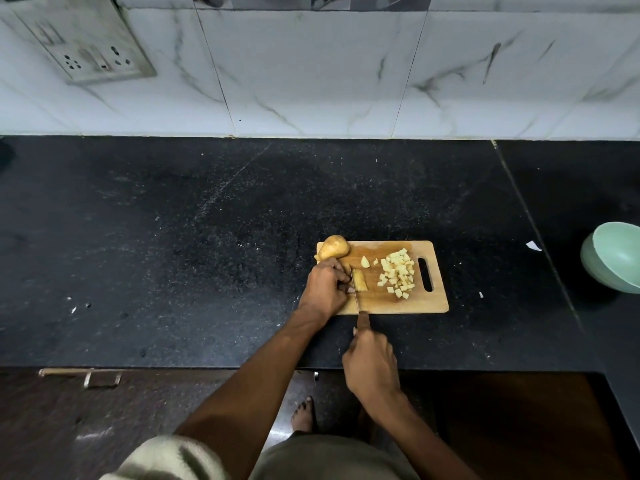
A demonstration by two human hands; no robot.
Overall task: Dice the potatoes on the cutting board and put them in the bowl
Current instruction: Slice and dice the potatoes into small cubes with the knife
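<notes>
A wooden cutting board lies on the black counter. A whole potato sits at its far left corner. My left hand holds a potato piece down on the board with curled fingers. My right hand grips the brown handle of a knife, whose blade runs along the left side of that piece. A pile of several potato dice lies near the board's handle slot, with two loose bits beside it. The pale green bowl stands at the far right, apart from the board.
The black counter stretches wide to the left and behind the board. A marble-tiled wall with a socket plate backs it. Small white scraps lie on the counter. Below the front edge are a drawer handle and a foot.
</notes>
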